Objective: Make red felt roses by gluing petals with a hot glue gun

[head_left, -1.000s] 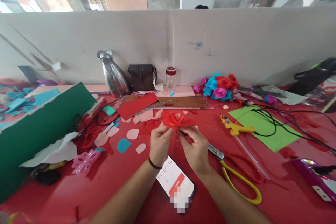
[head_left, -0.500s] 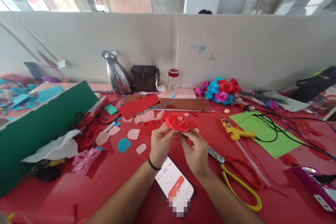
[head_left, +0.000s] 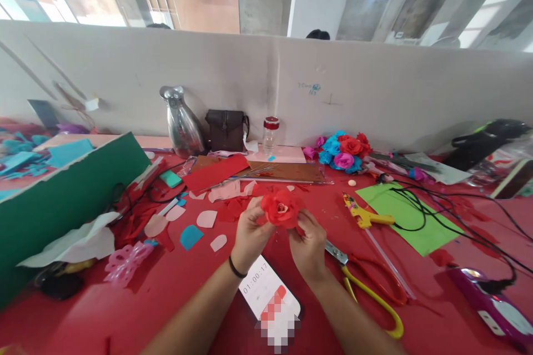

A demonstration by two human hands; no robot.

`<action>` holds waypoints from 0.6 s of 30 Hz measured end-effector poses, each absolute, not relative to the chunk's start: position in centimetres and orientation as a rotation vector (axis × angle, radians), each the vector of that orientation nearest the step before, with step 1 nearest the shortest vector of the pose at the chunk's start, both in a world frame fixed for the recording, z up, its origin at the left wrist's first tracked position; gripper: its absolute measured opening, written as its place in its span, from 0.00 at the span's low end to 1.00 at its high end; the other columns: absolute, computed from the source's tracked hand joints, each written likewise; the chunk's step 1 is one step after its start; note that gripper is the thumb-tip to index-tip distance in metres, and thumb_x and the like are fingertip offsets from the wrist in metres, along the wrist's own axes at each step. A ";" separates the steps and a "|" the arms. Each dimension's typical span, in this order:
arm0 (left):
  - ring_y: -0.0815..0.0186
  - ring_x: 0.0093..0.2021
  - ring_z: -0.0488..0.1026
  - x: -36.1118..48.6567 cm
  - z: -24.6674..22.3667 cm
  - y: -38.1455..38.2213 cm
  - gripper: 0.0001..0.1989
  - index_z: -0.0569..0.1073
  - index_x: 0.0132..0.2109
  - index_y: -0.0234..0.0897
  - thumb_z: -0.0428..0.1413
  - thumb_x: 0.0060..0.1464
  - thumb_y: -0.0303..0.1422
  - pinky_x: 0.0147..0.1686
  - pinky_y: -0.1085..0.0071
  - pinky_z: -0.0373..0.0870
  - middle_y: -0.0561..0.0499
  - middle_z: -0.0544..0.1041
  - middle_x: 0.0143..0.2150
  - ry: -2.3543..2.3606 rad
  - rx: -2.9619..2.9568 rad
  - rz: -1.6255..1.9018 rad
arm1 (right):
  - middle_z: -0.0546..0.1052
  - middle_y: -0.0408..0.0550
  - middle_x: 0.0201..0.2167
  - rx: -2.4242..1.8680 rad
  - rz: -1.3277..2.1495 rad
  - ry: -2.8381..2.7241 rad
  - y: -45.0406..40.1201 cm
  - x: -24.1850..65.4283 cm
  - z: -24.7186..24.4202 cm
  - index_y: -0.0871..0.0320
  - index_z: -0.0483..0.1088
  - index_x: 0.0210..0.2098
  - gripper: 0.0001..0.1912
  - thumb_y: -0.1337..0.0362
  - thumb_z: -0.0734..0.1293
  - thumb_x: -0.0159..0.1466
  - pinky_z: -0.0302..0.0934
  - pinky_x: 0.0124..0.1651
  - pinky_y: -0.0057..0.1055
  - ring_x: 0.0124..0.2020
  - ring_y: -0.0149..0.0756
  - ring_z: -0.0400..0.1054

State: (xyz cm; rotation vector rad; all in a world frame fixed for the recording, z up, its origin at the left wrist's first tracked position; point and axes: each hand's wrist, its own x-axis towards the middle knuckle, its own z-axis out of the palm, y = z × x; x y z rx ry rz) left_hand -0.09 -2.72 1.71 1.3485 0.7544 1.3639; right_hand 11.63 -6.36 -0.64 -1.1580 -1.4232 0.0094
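Observation:
A red paper flower (head_left: 281, 208) with a pale pink centre is held up between both hands, its face tilted toward me. My left hand (head_left: 252, 233) pinches its left side, a dark band around the wrist. On the other side, my right hand (head_left: 308, 241) grips the flower's right edge and underside; the fingertips are partly hidden behind the petals. Under my wrists lies a phone (head_left: 266, 294) with a running timer. Cut paper petals in pink (head_left: 207, 218) and blue (head_left: 191, 237) are scattered left of my hands.
Scissors (head_left: 366, 283) and a yellow glue gun (head_left: 366, 213) with black cable lie right, near a green sheet (head_left: 416, 222). A paper-flower bouquet (head_left: 345, 151), a glass jar (head_left: 271, 133) and a metal jug (head_left: 182, 122) stand behind. A green-sided box (head_left: 83, 211) borders the left.
The flower has tilted so that more of its face and centre shows. Both hands still hold it, with the right fingers shifted up along its side. The camera view has moved slightly.

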 end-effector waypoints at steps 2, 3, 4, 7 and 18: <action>0.59 0.40 0.71 -0.2 1.7 -2.8 0.06 0.78 0.24 0.38 0.66 0.39 0.34 0.43 0.65 0.68 0.47 0.78 0.33 0.722 1.358 1.364 | 0.75 0.47 0.31 -1.138 -0.064 -1.446 -6.6 11.5 -0.7 0.55 0.72 0.35 0.11 0.75 0.62 0.61 0.66 0.36 0.30 0.33 0.34 0.71; 0.60 0.39 0.71 -0.2 1.7 -2.9 0.06 0.77 0.23 0.37 0.66 0.40 0.34 0.43 0.65 0.68 0.47 0.78 0.32 0.702 1.351 1.361 | 0.75 0.47 0.30 -1.136 -0.089 -1.452 -6.6 11.4 -0.7 0.55 0.72 0.34 0.10 0.75 0.62 0.61 0.66 0.35 0.30 0.32 0.34 0.70; 0.60 0.39 0.72 -0.1 1.7 -3.0 0.07 0.77 0.22 0.37 0.66 0.40 0.34 0.44 0.64 0.68 0.47 0.78 0.31 0.686 1.341 1.357 | 0.75 0.47 0.29 -1.138 -0.106 -1.455 -6.7 11.3 -0.6 0.55 0.72 0.33 0.10 0.75 0.61 0.61 0.66 0.34 0.30 0.31 0.34 0.70; 0.60 0.38 0.72 0.1 1.7 -3.1 0.07 0.77 0.22 0.37 0.66 0.39 0.33 0.43 0.65 0.69 0.48 0.78 0.31 0.677 1.271 1.343 | 0.74 0.47 0.28 -1.155 -0.132 -1.444 -6.8 11.2 -0.6 0.55 0.71 0.31 0.10 0.75 0.61 0.61 0.66 0.33 0.30 0.30 0.34 0.69; 0.63 0.34 0.74 0.6 2.5 -2.9 0.09 0.77 0.27 0.36 0.67 0.37 0.33 0.38 0.68 0.71 0.51 0.78 0.26 0.600 0.895 1.200 | 0.77 0.49 0.33 -1.199 0.084 -1.399 -7.5 10.5 0.5 0.54 0.74 0.36 0.08 0.69 0.64 0.60 0.67 0.40 0.34 0.35 0.37 0.71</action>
